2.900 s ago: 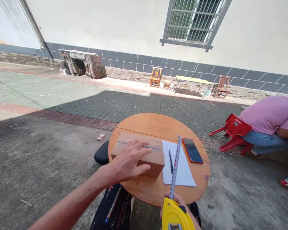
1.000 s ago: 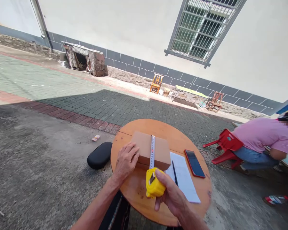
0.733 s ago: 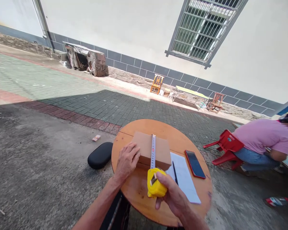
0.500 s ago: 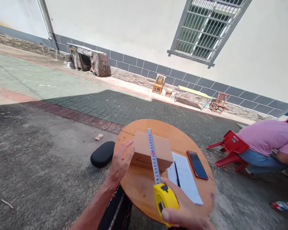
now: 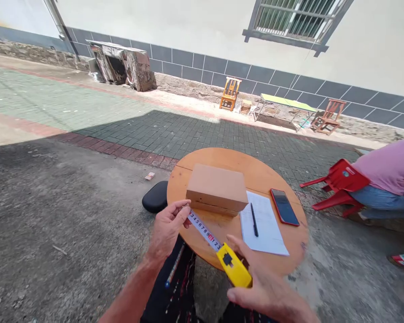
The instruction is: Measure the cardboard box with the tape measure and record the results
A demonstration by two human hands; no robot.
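My left hand (image 5: 168, 226) pinches the end of the pulled-out blade of a yellow tape measure (image 5: 234, 266), close to the near left corner of a brown cardboard box (image 5: 218, 184). The tape's case sits in my right hand (image 5: 261, 280), with thumb and fingers around it. Between my hands the white blade slants down to the right, in front of the box. The box lies shut on a round wooden table (image 5: 212, 157). Right of it, a black pen (image 5: 254, 220) rests on white sheets of paper (image 5: 271, 240).
A phone in a red case (image 5: 284, 207) lies at the table's right. A black oval case (image 5: 155, 196) is beside the table at left. A person in a pink shirt (image 5: 387, 166) sits on a red plastic chair (image 5: 345, 179) at right. Wooden chairs stand by the far wall.
My left hand has moved from the box's side to the tape's end. The blade has come off the box top, shows shorter, and now slants in front of it. The view has tilted down.
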